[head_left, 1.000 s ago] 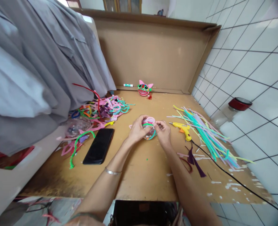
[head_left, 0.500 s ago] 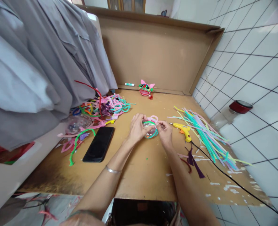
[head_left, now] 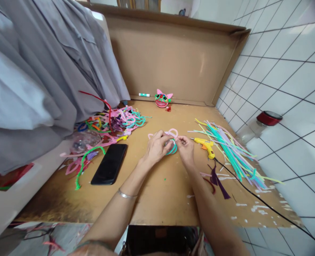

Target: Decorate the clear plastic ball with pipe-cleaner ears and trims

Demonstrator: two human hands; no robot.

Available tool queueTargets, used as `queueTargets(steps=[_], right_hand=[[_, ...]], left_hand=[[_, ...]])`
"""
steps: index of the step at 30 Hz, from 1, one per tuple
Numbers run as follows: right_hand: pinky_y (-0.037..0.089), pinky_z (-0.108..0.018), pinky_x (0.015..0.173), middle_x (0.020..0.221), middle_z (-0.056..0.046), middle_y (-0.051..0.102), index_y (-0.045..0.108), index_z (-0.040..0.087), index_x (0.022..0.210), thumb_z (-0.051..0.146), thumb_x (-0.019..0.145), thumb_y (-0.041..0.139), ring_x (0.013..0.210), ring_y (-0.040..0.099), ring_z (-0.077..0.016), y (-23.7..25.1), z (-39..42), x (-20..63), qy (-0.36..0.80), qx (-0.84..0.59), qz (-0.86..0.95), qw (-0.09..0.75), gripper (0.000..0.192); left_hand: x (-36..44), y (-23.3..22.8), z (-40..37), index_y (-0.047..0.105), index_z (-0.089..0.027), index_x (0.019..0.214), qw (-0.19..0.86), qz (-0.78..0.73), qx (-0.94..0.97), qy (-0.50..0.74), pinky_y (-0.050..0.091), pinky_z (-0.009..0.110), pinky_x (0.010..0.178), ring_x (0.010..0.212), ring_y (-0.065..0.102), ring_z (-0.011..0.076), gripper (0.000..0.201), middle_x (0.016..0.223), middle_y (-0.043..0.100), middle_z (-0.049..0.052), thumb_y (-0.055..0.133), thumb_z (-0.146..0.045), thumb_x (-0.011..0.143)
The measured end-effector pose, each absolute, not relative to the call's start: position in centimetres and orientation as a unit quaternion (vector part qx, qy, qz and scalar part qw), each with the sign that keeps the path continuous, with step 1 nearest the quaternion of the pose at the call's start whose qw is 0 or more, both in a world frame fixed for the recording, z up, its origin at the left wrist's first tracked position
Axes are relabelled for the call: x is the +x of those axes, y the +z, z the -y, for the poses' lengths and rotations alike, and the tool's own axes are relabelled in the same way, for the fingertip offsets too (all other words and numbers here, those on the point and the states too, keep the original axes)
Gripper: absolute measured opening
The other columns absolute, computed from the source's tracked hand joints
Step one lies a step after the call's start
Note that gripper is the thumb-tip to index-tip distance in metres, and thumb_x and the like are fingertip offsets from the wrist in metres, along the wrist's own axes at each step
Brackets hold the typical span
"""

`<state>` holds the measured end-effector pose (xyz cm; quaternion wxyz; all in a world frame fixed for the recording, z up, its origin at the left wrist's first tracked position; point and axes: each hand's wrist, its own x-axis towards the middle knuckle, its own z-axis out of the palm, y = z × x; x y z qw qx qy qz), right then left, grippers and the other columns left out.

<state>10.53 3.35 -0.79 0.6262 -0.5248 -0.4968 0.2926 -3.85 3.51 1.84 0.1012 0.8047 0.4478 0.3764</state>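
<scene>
My left hand point(head_left: 156, 146) and my right hand point(head_left: 185, 148) meet over the middle of the cardboard work surface point(head_left: 170, 188). Between them they hold a small clear ball wrapped in teal and pink pipe cleaners point(head_left: 171, 146). The left hand cups it from the left. The right hand's fingers pinch its right side. Pink pipe-cleaner loops point(head_left: 172, 132) stick up behind the fingers. Most of the ball is hidden by my hands.
A black phone point(head_left: 110, 168) lies to the left. A heap of bent pipe cleaners point(head_left: 115, 122) sits beyond it. A yellow glue gun point(head_left: 206, 145) with black cord and straight pipe cleaners point(head_left: 232, 151) lie right. A finished pink figure point(head_left: 162, 99) stands at the cardboard back wall. Grey cloth point(head_left: 35, 78) hangs left.
The ball has been turned in my hands, so more teal wrapping faces up. Both hands stay in about the same place on the surface.
</scene>
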Motion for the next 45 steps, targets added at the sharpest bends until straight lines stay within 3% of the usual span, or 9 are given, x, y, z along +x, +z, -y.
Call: queueTargets(steps=[14,26,41,45], right_hand=[[0.047,-0.028,0.063,0.069,-0.001,0.062,0.061,0.019,0.072,0.04,0.073,0.06,0.062,0.057,-0.0148,-1.3,-3.6,10.4,0.272,-0.539,0.499,0.622,0.021],[0.047,-0.028,0.065,0.073,0.0,0.06,0.062,0.02,0.072,0.038,0.077,0.06,0.064,0.056,-0.0141,-1.1,-3.3,10.0,0.24,-0.54,0.532,0.607,0.018],[0.045,-0.028,0.062,0.068,0.0,0.059,0.058,0.021,0.068,0.031,0.072,0.056,0.059,0.053,-0.0139,-0.9,-3.5,9.9,0.25,-0.548,0.512,0.612,0.01],[0.045,-0.027,0.062,0.067,0.001,0.059,0.058,0.021,0.068,0.03,0.071,0.056,0.059,0.053,-0.0135,-0.9,-3.5,9.9,0.251,-0.549,0.514,0.609,0.01]], left_hand=[[-4.0,2.3,-3.4,0.064,-0.023,0.111,0.09,-0.469,0.815,0.327,0.042,0.035,0.084,0.095,0.054,0.0221,0.027,0.097,0.057,0.006,0.049,-0.03,0.089],[-3.8,3.0,-3.3,0.063,-0.023,0.101,0.101,-0.482,0.814,0.309,0.044,0.035,0.078,0.091,0.049,0.0221,0.023,0.096,0.052,0.007,0.045,-0.024,0.088],[-3.9,2.4,-3.4,0.065,-0.025,0.104,0.11,-0.464,0.815,0.329,0.042,0.035,0.083,0.091,0.052,0.0212,0.025,0.097,0.053,0.006,0.044,-0.023,0.09],[-4.2,3.0,-3.1,0.062,-0.023,0.107,0.116,-0.45,0.829,0.31,0.043,0.037,0.086,0.094,0.051,0.0224,0.025,0.099,0.052,0.006,0.053,-0.027,0.084]])
